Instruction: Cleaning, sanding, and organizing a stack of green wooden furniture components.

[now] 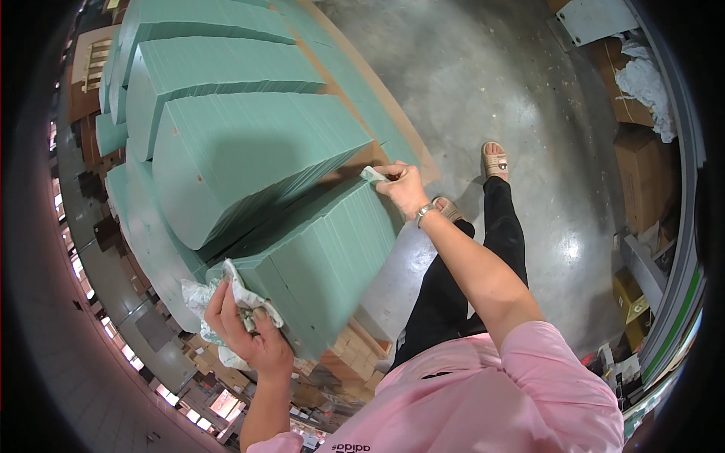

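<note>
A stack of pale green boards [332, 260] stands on edge in front of me, with its long top face toward me. My left hand [253, 332] is closed around a crumpled white cloth [240, 287], which lies against the left end of the stack. At the right end, my right hand [404, 187] is closed in a pinch on a small pale cloth-like piece [371, 174] at the top corner. The palm side of that hand is hidden. Beyond a dark gap leans another thick stack of green boards [257, 143].
More green board stacks [219, 60] line up farther off, with brown cardboard [415, 155] along their right edge. Wooden blocks [351, 351] show under the near stack. Grey concrete floor [468, 68] stretches to the right, past my sandalled feet. Cardboard boxes [642, 177] stand at the far right.
</note>
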Motion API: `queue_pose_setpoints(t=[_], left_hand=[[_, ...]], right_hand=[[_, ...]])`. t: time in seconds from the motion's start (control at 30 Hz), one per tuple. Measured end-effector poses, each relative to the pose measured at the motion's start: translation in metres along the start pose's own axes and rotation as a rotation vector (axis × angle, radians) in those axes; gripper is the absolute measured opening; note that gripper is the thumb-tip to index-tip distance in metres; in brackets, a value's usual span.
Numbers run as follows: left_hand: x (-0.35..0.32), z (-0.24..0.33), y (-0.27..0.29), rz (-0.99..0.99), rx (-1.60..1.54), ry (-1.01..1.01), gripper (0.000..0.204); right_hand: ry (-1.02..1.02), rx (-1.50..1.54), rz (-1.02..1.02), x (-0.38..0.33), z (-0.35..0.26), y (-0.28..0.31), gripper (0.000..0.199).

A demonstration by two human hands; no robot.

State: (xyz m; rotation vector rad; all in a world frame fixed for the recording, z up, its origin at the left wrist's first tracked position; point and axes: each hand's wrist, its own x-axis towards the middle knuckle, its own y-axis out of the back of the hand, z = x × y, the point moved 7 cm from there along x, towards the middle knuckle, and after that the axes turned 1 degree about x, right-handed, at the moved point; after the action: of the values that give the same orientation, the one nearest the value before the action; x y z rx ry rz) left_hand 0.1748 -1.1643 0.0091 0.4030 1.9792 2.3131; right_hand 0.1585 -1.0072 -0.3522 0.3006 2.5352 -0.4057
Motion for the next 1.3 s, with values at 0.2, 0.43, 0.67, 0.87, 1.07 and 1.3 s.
queue_pose_setpoints(t=[0.2,0.43,0.67,0.87,1.07,1.3], left_hand=[[-0.001,0.001,0.001,-0.049,0.033,0.024,0.042],[-0.005,-0.005,0.001,-0.008,0.003,0.081,0.045],[-0.004,-0.006,0.001,-0.011,0.007,0.079,0.045],[-0.003,-0.005,0.001,-0.02,0.01,0.081,0.045],[-0.003,0.0,0.004,-0.047,0.034,0.008,0.037],[-0.001,0.009,0.001,0.012,-0.043,-0.05,0.035]], right_hand=[[-0.077,-0.015,0.041,0.024,0.034,0.01,0.035],[-0.196,-0.048,0.044,0.042,0.059,0.024,0.032],[-0.247,0.11,0.01,0.045,0.059,0.028,0.031],[-0.281,0.19,-0.009,0.035,0.062,0.026,0.028],[-0.276,0.38,-0.149,0.014,0.076,0.027,0.035],[-0.322,0.566,0.192,-0.074,0.107,0.046,0.023]])
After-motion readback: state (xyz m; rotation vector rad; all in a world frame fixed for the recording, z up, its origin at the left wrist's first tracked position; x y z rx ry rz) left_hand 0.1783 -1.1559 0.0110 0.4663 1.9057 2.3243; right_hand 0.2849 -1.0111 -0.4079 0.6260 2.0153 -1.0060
